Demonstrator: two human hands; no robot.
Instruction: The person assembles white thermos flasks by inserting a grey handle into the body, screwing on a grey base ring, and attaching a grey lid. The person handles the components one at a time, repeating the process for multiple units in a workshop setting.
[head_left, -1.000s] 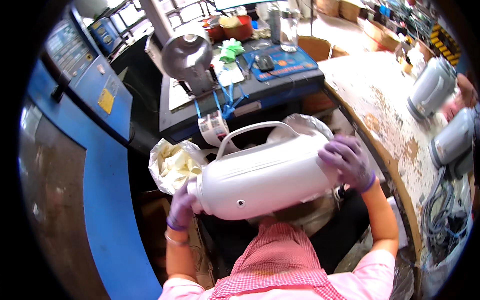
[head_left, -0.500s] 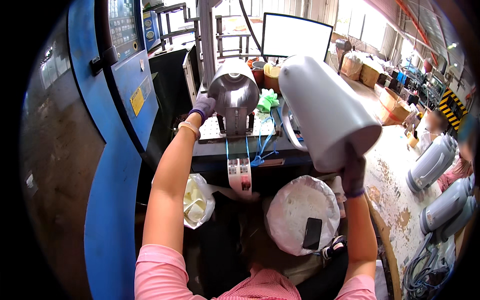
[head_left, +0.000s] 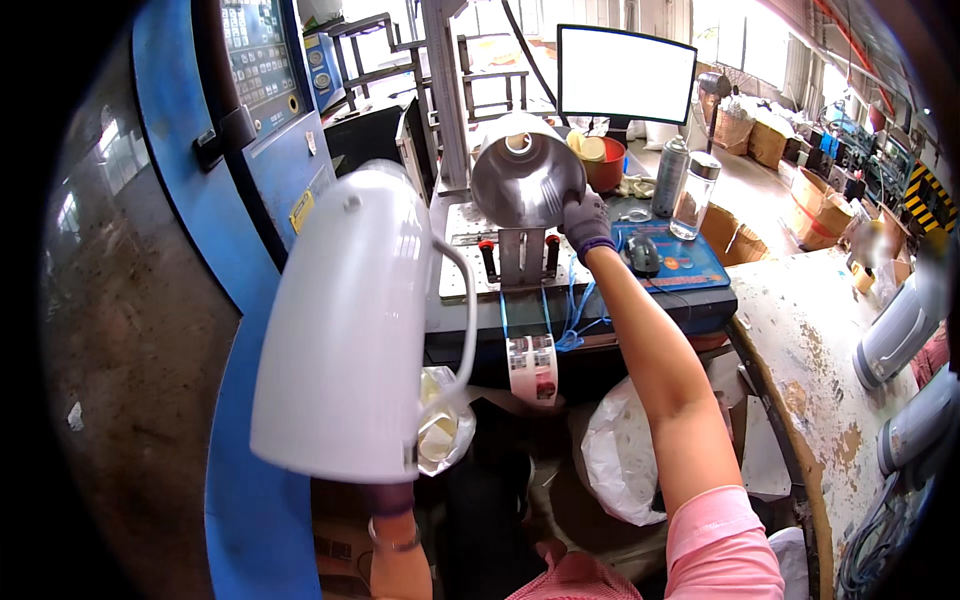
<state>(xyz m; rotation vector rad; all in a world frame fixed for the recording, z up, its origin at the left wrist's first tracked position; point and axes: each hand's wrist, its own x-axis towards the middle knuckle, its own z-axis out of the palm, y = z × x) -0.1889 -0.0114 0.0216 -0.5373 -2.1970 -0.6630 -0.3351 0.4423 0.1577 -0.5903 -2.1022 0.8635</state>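
White casing (head_left: 345,330) hides the left hand (head_left: 392,497).

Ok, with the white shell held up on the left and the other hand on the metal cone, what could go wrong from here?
1. The left hand grips the tall white housing only at its lower end; it may tip or slip.
2. The housing stands close to the blue machine and could knock it.
3. The right hand rests at the rim of the metal cone; fingers could get nicked or pinched there.
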